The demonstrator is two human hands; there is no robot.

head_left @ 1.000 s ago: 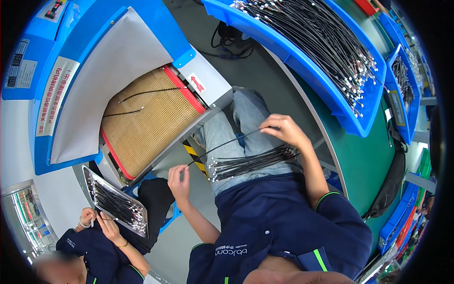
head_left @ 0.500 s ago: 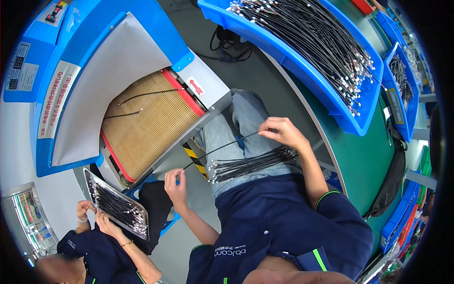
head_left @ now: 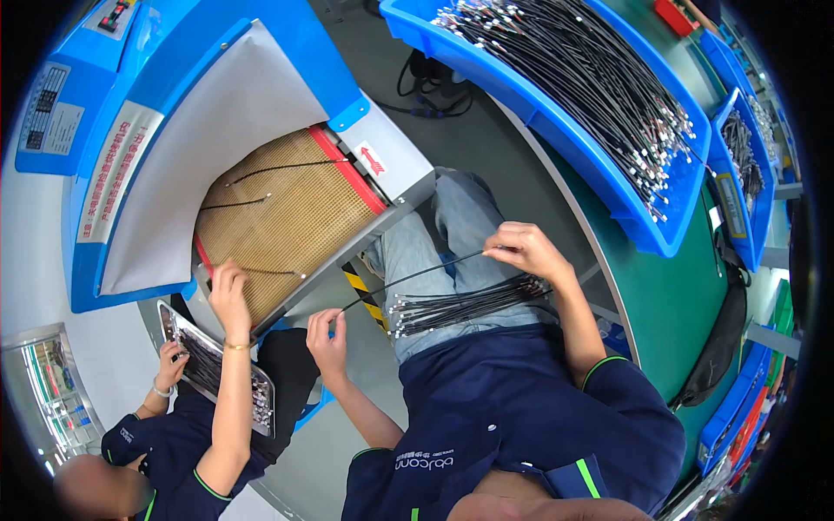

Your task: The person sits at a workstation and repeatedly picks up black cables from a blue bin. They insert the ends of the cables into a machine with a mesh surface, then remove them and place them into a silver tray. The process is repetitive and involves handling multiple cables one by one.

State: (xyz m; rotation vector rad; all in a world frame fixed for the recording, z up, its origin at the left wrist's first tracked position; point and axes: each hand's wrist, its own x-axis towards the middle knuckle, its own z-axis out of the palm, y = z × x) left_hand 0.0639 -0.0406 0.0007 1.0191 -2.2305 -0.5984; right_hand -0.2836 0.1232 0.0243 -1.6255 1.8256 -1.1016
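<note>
A thin black cable (head_left: 415, 278) stretches between my two hands, slanting up to the right above my lap. My left hand (head_left: 327, 340) pinches its lower left end between thumb and fingers. The other end is pinched by my right hand (head_left: 526, 249), with the fingers curled together. Just beneath, a bundle of black cables (head_left: 465, 304) with small white connectors lies across my thighs, apart from both hands. The tips inside my fingers are hidden.
Left stands a blue machine (head_left: 326, 61) with a mesh conveyor belt (head_left: 295, 200) bearing several cables. A co-worker's hand (head_left: 229, 300) is at the belt; their tray (head_left: 265, 382) holds more cables. A blue bin (head_left: 599, 204) full of cables stands on the green table (head_left: 647, 295).
The co-worker's one hand has gone from the tray up to the belt, where another cable now lies. My hands keep the same cable stretched, nearly unmoved; the whole view has shifted slightly.
</note>
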